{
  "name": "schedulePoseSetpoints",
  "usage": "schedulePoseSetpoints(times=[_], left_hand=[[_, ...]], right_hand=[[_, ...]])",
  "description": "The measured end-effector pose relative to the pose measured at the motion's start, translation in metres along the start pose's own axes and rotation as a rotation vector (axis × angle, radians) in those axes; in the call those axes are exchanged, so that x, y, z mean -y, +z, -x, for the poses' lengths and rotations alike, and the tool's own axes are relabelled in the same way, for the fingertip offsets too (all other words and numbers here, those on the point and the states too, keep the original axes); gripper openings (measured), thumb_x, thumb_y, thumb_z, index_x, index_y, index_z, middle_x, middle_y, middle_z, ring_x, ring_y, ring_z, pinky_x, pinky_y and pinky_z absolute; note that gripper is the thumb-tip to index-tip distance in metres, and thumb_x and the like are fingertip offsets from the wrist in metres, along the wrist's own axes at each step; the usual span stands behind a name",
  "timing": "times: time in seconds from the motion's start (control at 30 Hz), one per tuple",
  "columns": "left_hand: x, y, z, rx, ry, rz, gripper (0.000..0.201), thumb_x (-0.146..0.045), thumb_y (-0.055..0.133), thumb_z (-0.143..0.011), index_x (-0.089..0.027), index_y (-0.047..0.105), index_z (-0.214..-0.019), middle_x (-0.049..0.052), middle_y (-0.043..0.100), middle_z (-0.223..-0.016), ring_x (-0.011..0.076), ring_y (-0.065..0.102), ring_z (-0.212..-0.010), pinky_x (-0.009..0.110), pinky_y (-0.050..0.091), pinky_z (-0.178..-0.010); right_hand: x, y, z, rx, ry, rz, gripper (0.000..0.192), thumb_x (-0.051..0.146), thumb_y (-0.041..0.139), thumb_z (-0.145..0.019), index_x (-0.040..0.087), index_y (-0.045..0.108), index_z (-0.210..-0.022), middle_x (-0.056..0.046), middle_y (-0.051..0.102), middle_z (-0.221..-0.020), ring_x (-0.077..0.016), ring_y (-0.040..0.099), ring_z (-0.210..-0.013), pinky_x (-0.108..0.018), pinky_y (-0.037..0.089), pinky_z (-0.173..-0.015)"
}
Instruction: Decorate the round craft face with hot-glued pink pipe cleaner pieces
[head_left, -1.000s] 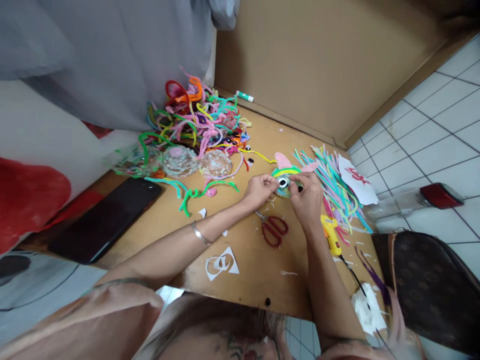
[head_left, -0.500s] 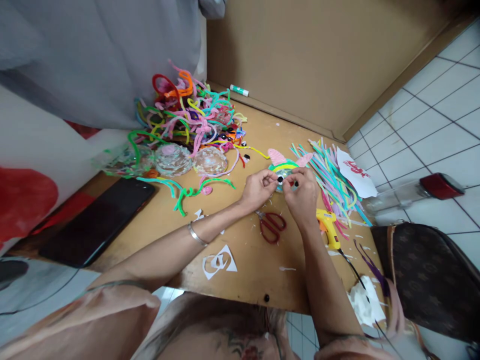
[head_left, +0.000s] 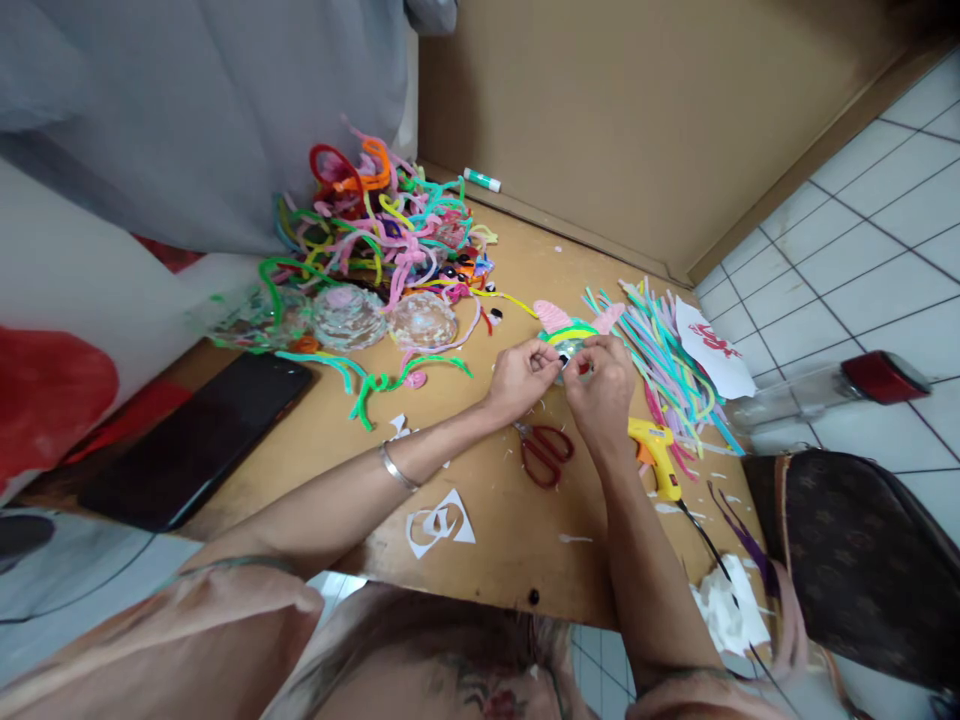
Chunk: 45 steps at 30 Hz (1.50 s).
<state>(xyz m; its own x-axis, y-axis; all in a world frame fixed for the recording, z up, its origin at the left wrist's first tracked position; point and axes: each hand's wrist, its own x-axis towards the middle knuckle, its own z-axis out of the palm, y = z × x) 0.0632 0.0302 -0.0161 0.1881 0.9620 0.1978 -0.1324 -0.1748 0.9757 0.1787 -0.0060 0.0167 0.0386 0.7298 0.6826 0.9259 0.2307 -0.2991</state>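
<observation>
Between the fingertips of my two hands is a small black-and-white piece (head_left: 564, 360), like an eye, partly covered by fingers. My left hand (head_left: 523, 380) pinches at its left side, and my right hand (head_left: 602, 388) pinches at its right side. Just behind them lies a clear, round plastic craft piece edged with green and yellow pipe cleaners (head_left: 571, 332). Two pink ear shapes (head_left: 552, 315) stick up from it. Red-handled scissors (head_left: 547, 455) lie on the table below my hands. To the right of my right wrist is a yellow glue gun (head_left: 656, 458).
Tangled pipe cleaners (head_left: 390, 240) are heaped at the back left, with clear plastic rounds (head_left: 421, 320) before them. A black phone or tablet (head_left: 202, 440) lies at left. Straight pipe cleaners (head_left: 667, 350), a bottle (head_left: 825, 388) and a brown bag (head_left: 862, 560) are at right. Paper scraps (head_left: 442, 525) lie in front.
The black-and-white piece has shifted slightly to the right and is now more covered by my fingers. Both hands keep their pinch in nearly the same place.
</observation>
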Motion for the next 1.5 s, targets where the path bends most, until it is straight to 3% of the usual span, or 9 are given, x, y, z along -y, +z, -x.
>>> schedulePoseSetpoints(times=[0.47, 0.8, 1.07, 1.5], left_hand=[[0.007, 0.000, 0.000, 0.015, 0.168, -0.139, 0.003, -0.015, 0.058, -0.076, -0.014, 0.061, -0.075, -0.002, 0.060, -0.065, 0.0074, 0.051, -0.058, 0.018, 0.044, -0.059], [0.011, -0.001, -0.002, 0.005, 0.246, -0.194, 0.015, -0.014, 0.060, -0.076, -0.016, 0.061, -0.091, -0.002, 0.062, -0.073, 0.0082, 0.053, -0.059, 0.020, 0.044, -0.060], [0.008, -0.004, -0.002, 0.020, 0.311, -0.272, 0.003, -0.015, 0.060, -0.079, -0.016, 0.062, -0.081, 0.001, 0.062, -0.076, 0.0109, 0.055, -0.064, 0.023, 0.045, -0.063], [0.009, -0.001, -0.003, 0.024, 0.341, -0.257, 0.006, -0.015, 0.056, -0.079, -0.016, 0.062, -0.082, 0.002, 0.062, -0.078, 0.0128, 0.057, -0.069, 0.024, 0.047, -0.067]], right_hand=[[-0.001, 0.000, 0.000, 0.031, -0.011, 0.024, 0.013, 0.013, 0.052, -0.078, 0.021, 0.054, -0.068, -0.009, 0.061, -0.091, -0.0228, 0.054, -0.092, -0.037, 0.045, -0.081], [-0.001, 0.002, 0.001, 0.027, 0.005, 0.010, 0.011, 0.014, 0.050, -0.078, 0.020, 0.055, -0.070, -0.010, 0.059, -0.096, -0.0235, 0.053, -0.094, -0.039, 0.045, -0.084], [0.006, -0.007, 0.001, 0.039, 0.049, 0.119, 0.014, 0.015, 0.051, -0.079, 0.019, 0.059, -0.069, -0.010, 0.054, -0.096, -0.0246, 0.049, -0.094, -0.040, 0.041, -0.083], [0.007, -0.011, 0.002, 0.059, 0.128, 0.228, 0.012, 0.022, 0.058, -0.077, 0.020, 0.062, -0.066, -0.008, 0.058, -0.092, -0.0248, 0.048, -0.092, -0.041, 0.037, -0.082]])
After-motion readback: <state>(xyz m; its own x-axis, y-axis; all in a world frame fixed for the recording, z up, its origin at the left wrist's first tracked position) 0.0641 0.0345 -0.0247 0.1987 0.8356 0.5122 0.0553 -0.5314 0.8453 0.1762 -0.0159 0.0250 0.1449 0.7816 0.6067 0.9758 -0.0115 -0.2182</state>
